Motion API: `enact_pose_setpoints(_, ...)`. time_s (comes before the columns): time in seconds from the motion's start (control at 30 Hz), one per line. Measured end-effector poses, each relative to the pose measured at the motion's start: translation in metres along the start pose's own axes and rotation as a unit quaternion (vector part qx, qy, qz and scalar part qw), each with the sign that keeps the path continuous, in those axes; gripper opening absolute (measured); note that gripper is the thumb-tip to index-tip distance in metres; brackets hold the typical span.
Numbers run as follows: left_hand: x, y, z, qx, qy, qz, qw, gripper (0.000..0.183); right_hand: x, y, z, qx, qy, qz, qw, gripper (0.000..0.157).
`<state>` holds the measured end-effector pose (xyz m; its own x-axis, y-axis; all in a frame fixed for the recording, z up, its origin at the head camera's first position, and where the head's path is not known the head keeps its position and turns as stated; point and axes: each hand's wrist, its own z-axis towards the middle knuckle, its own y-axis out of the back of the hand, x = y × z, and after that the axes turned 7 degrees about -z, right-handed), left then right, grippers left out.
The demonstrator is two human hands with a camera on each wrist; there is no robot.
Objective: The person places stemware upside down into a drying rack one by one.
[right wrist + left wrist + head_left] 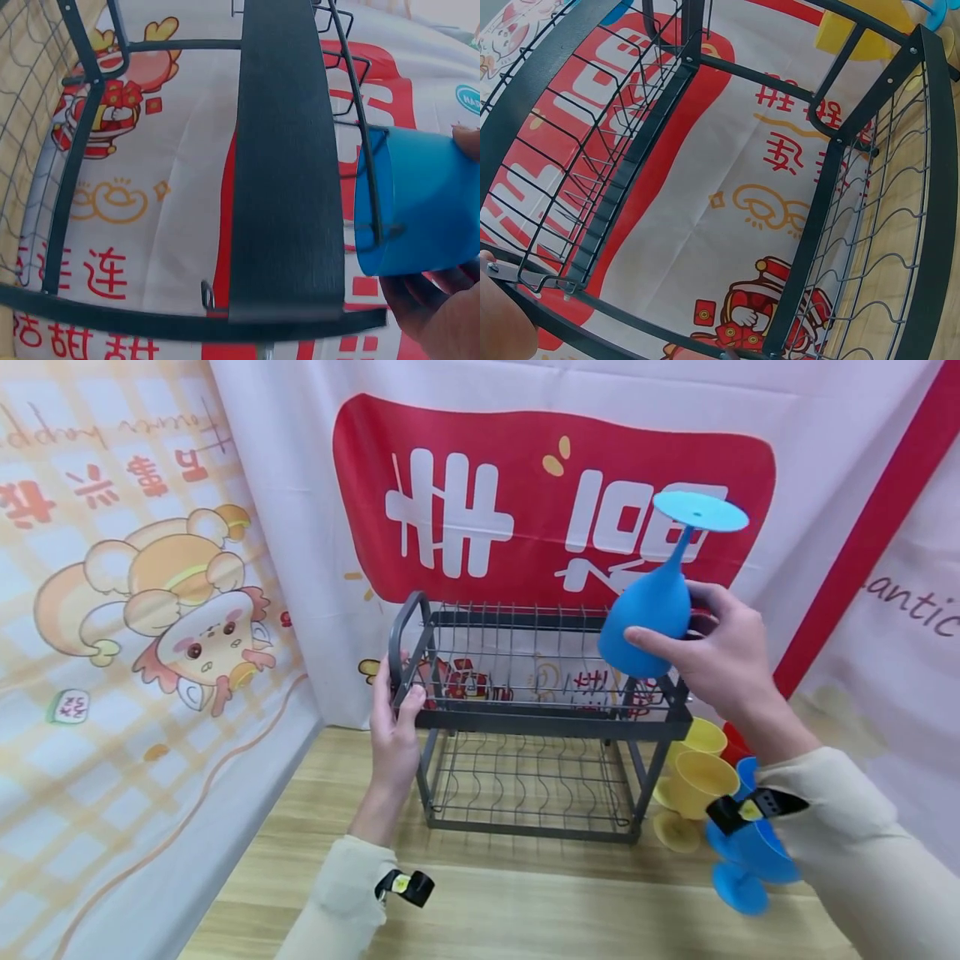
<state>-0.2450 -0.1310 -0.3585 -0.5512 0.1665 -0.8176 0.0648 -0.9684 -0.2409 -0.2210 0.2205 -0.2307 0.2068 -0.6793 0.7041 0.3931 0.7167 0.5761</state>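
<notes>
Upside down, a blue plastic goblet [649,615] is gripped round its bowl by my right hand [720,647], its flat round foot pointing up. It is above the right part of the top tier of a dark metal two-tier dish rack [555,723]. In the right wrist view the goblet's bowl [424,199] appears beside the rack's top rail, its mouth toward the wires; whether they touch I cannot tell. At the rack's left end, my left hand [395,735] holds the side frame below the curved handle. Only part of that hand [506,319] shows in the left wrist view.
Yellow goblets [703,783] stand on the wooden table [480,902] right of the rack. Several blue goblets [750,860] are near them, partly behind my right sleeve, with something red [737,742] behind. A printed cloth [292,485] hangs at the back and left.
</notes>
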Motion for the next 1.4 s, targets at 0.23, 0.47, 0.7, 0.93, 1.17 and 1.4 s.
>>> enact_pose_setpoints(0.23, 0.000, 0.003, -0.001, 0.002, -0.006, -0.001, 1.0000, 0.061, 0.008, -0.022, 0.015, 0.020, -0.005, 0.002, 1.000, 0.099)
enact_pose_setpoints(0.47, 0.000, 0.000, -0.002, 0.007, -0.005, -0.001, 1.0000, 0.062, 0.005, -0.033, 0.022, 0.046, -0.028, -0.034, 0.998, 0.105)
enact_pose_setpoints(0.7, -0.001, -0.001, -0.001, 0.001, 0.000, 0.000, 1.0000, 0.061, 0.007, -0.037, 0.024, 0.070, -0.027, -0.082, 0.994, 0.105)
enact_pose_setpoints(0.93, -0.002, -0.001, -0.002, 0.000, -0.001, -0.004, 1.0000, 0.061, 0.007, -0.038, 0.023, 0.100, -0.041, -0.114, 0.988, 0.103)
enact_pose_setpoints(1.17, -0.002, -0.001, -0.002, 0.001, -0.003, -0.005, 1.0000, 0.060, 0.007, -0.038, 0.025, 0.130, -0.055, -0.121, 0.983, 0.108)
enact_pose_setpoints(1.4, -0.002, -0.001, -0.001, 0.000, -0.004, -0.005, 1.0000, 0.060, 0.007, -0.040, 0.027, 0.132, -0.062, -0.123, 0.982, 0.109)
